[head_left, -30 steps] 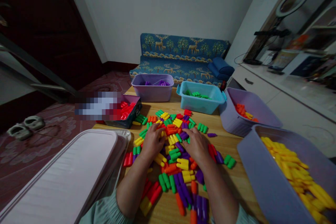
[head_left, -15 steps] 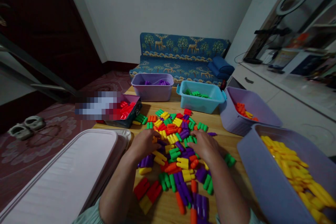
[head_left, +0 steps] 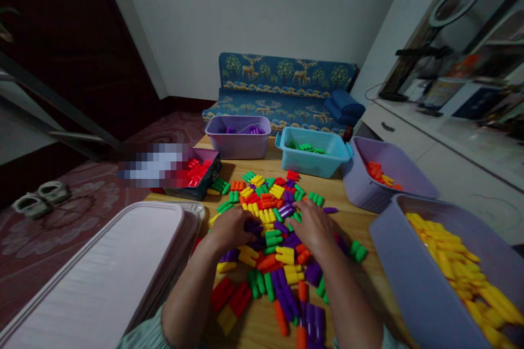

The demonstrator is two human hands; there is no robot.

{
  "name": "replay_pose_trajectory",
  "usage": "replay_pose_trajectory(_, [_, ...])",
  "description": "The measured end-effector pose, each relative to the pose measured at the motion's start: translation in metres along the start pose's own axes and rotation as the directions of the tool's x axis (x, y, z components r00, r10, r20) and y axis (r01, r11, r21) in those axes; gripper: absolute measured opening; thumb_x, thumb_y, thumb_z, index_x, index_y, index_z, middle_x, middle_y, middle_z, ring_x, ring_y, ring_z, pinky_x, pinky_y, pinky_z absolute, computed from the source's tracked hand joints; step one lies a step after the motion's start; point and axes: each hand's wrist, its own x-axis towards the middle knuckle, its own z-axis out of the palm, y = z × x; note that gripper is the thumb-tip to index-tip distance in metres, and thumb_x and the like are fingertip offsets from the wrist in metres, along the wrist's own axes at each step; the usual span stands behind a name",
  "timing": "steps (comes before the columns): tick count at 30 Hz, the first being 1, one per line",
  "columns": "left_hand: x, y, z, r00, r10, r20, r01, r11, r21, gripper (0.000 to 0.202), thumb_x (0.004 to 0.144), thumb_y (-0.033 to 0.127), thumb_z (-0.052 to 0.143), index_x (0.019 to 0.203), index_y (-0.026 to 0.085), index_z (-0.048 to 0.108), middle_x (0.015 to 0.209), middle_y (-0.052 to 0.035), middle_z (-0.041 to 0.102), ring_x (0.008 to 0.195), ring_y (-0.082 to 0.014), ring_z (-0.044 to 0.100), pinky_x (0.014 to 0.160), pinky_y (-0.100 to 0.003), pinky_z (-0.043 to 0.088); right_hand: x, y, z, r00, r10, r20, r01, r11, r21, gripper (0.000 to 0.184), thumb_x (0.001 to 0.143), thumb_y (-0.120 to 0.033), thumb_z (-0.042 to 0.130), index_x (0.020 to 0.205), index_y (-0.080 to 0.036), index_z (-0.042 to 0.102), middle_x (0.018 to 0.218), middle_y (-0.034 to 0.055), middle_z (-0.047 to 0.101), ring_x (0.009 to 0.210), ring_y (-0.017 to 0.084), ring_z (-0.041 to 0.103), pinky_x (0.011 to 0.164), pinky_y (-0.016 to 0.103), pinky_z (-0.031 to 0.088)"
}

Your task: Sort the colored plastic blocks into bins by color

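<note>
A heap of plastic building blocks in yellow, green, purple, red and orange is spread over the wooden table [head_left: 335,294]. My left hand [head_left: 233,230] is at the heap's left side, thumb and fingers curled round a purple building block [head_left: 254,226]. Opposite it, my right hand [head_left: 314,226] reaches into the heap with thumb and forefinger apart, beside green blocks [head_left: 295,217]. Its other fingers are partly hidden, and I see nothing held in it. Between the hands lie yellow blocks [head_left: 268,215] and a green block [head_left: 273,238].
Purple blocks fill a lilac bin [head_left: 237,144] at the back, beside a turquoise bin [head_left: 311,163] with green ones. At right are a bin [head_left: 360,182] of orange pieces and a bin [head_left: 403,262] of yellow ones. A box [head_left: 213,166] of red blocks and a pale lid [head_left: 110,267] are at left.
My left hand has shifted slightly right and toward me, onto the purple blocks. My right hand has moved a little left, its fingers further into the heap.
</note>
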Motion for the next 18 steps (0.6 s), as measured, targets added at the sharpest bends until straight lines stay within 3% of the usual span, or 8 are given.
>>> replay_pose_trajectory(6, [0.001, -0.003, 0.000, 0.999, 0.024, -0.028, -0.025, 0.999, -0.021, 0.034, 0.064, 0.021, 0.063, 0.097, 0.021, 0.073, 0.095, -0.0089, 0.070, 0.087, -0.0234, 0.063, 0.072, -0.028, 0.042, 0.004, -0.004, 0.021, 0.971, -0.224, -0.089, 0.229, 0.972, 0.050, 0.052, 0.074, -0.002, 0.051, 0.121, -0.019, 0.063, 0.136, 0.0071, 0.052, 0.124, 0.025, 0.043, 0.106, 0.036, 0.035])
replay_pose_trajectory(9, [0.002, -0.005, -0.001, 0.999, 0.037, -0.033, -0.041, 0.992, -0.121, 0.027, 0.068, 0.023, 0.064, 0.093, 0.018, 0.073, 0.087, -0.0072, 0.070, 0.079, -0.0210, 0.062, 0.066, -0.026, 0.041, 0.004, -0.006, 0.029, 0.969, -0.230, -0.095, 0.235, 0.971, 0.052, 0.050, 0.073, 0.000, 0.048, 0.115, -0.018, 0.067, 0.138, 0.0101, 0.049, 0.125, 0.027, 0.042, 0.105, 0.038, 0.037])
replay_pose_trajectory(12, [0.007, -0.006, -0.001, 0.995, 0.008, -0.101, -0.039, 0.952, -0.304, 0.025, 0.074, 0.035, 0.064, 0.087, 0.015, 0.071, 0.077, -0.0054, 0.068, 0.070, -0.0184, 0.060, 0.060, -0.025, 0.039, 0.004, -0.006, 0.029, 0.969, -0.214, -0.121, 0.224, 0.972, 0.076, 0.046, 0.072, -0.003, 0.052, 0.111, -0.020, 0.068, 0.128, 0.0104, 0.055, 0.118, 0.027, 0.046, 0.103, 0.040, 0.039])
replay_pose_trajectory(15, [0.013, -0.004, 0.004, 0.982, -0.119, -0.149, 0.000, 0.784, -0.621, 0.036, 0.079, 0.046, 0.059, 0.090, 0.013, 0.066, 0.078, -0.0065, 0.068, 0.065, -0.0169, 0.060, 0.055, -0.024, 0.041, 0.005, -0.005, 0.030, 0.966, -0.203, -0.164, 0.219, 0.971, 0.092, 0.044, 0.073, -0.008, 0.057, 0.113, -0.021, 0.066, 0.122, 0.0097, 0.056, 0.116, 0.027, 0.047, 0.104, 0.041, 0.038])
replay_pose_trajectory(18, [0.019, 0.001, 0.013, 0.968, -0.247, -0.044, 0.069, 0.434, -0.898, 0.048, 0.077, 0.050, 0.063, 0.108, 0.013, 0.058, 0.077, -0.0066, 0.069, 0.054, -0.0153, 0.061, 0.049, -0.024, 0.044, 0.007, -0.001, 0.036, 0.956, -0.231, -0.181, 0.246, 0.967, 0.069, 0.058, 0.072, -0.008, 0.058, 0.128, -0.022, 0.057, 0.142, 0.0099, 0.043, 0.131, 0.030, 0.034, 0.108, 0.046, 0.033])
